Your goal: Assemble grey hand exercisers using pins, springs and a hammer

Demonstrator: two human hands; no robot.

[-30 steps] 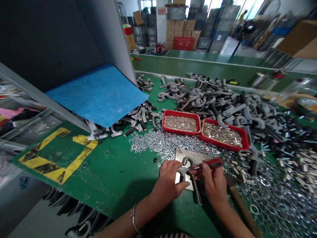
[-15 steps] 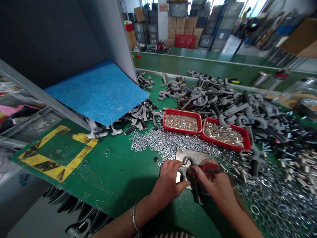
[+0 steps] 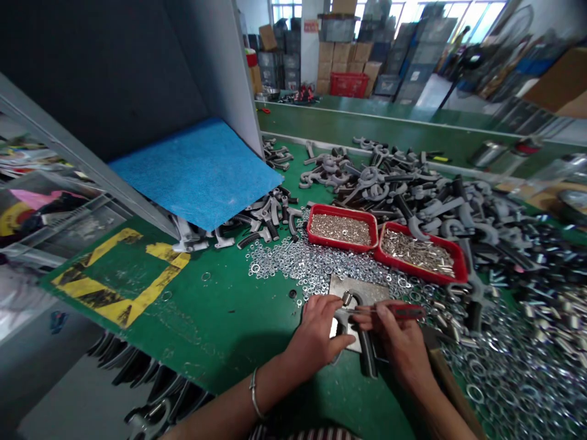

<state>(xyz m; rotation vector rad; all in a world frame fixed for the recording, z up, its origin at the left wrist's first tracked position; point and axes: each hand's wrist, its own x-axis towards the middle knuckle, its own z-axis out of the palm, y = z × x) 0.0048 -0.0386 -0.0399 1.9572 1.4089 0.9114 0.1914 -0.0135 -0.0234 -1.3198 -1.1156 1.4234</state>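
My left hand (image 3: 314, 333) is closed around the grey head of a metal handle part with a black grip (image 3: 368, 357). A short shiny coil-like piece (image 3: 347, 297) shows at the top of this part, near my left fingertips. In my right hand (image 3: 406, 345) is a screwdriver with a red handle (image 3: 413, 311); its thin shaft points left to the part's head. Whether the tip touches is hidden by fingers. Beneath the part lies a flat metal plate (image 3: 339, 286) on the green table (image 3: 192, 342).
Two red trays, one of tiny pieces (image 3: 312, 238) and one of small pins (image 3: 460, 269), stand beyond the plate. Loose nuts (image 3: 284, 260), metal rings (image 3: 479, 391) and a heap of grey handle parts (image 3: 371, 177) surround them. A wooden handle (image 3: 452, 382) lies by my right forearm.
My right hand has turned so that the screwdriver lies more level, with its shaft now visible against the part. My left hand keeps its grip. The view has shifted slightly.
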